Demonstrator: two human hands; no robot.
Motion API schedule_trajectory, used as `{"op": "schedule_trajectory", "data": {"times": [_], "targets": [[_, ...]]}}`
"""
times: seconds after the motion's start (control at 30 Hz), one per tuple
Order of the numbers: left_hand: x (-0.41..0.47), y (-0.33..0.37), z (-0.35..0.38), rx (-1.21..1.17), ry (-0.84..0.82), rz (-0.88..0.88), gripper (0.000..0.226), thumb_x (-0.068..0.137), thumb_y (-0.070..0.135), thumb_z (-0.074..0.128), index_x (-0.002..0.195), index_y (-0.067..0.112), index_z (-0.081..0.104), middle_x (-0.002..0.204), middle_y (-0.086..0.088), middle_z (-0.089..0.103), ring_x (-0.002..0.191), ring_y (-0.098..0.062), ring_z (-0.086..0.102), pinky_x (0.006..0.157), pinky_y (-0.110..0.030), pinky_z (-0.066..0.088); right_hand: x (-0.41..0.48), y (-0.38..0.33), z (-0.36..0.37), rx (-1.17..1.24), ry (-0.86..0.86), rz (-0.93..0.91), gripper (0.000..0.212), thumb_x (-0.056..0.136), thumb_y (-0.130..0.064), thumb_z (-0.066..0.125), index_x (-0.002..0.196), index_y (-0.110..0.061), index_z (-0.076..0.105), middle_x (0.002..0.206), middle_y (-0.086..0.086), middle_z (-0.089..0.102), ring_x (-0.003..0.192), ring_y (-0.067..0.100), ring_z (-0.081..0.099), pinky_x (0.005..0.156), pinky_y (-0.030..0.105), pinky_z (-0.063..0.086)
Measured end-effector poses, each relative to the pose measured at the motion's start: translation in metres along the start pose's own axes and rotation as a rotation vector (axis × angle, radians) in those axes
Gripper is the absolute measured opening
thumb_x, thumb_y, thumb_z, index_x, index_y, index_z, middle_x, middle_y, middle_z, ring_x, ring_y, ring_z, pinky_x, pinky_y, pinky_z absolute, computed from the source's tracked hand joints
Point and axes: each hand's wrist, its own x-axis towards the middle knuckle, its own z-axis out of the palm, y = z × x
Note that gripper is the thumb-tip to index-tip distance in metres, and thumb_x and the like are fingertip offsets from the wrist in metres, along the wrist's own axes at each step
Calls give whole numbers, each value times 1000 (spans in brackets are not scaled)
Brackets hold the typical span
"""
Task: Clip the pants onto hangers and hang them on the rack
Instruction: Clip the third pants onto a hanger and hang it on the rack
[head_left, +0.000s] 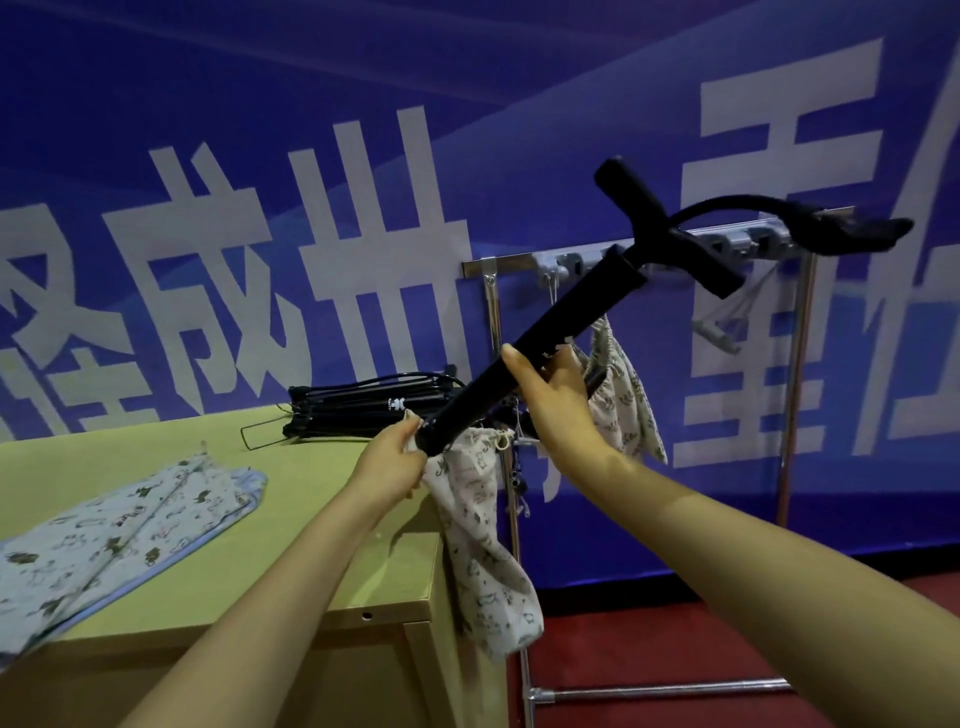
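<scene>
Over the desk corner, gripping the black hanger with the right hand, pinching cream pants at its end with the left hand. Already on the rack: one patterned pair. Left to clip: the blue-edged pair.

Blue banner fills the background: big white Chinese characters across mid-frame. Only 成, left of centre, reads clean. Next one right maybe 世; others cropped at the edges or cut by the black bar in my right hand. Small white logo on black bundle, centre, illegible.
</scene>
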Motion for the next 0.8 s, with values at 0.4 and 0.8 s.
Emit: {"op": "schedule_trajectory", "data": {"times": [0.4, 0.8], "targets": [[-18, 47, 21, -297, -136, 189, 53, 90, -8, 43, 130, 25, 51, 82, -1, 65, 49, -2, 50, 46, -14, 40, -16, 26, -4, -339, -244, -146, 19, 88, -29, 63, 105, -24, 57, 100, -4, 65, 91, 4, 63, 82, 24, 54], [-14, 66, 12, -639, 288, 97, 23, 85, 31, 64, 68, 18, 57, 63, -2, 49, 61, -17, 48, 51, -22, 40, -25, 31, 0, -881, -445, -116, 35, 95, -44, 45, 106, -11, 49, 100, 11, 60, 89, 26, 58, 80, 45, 49]]}}
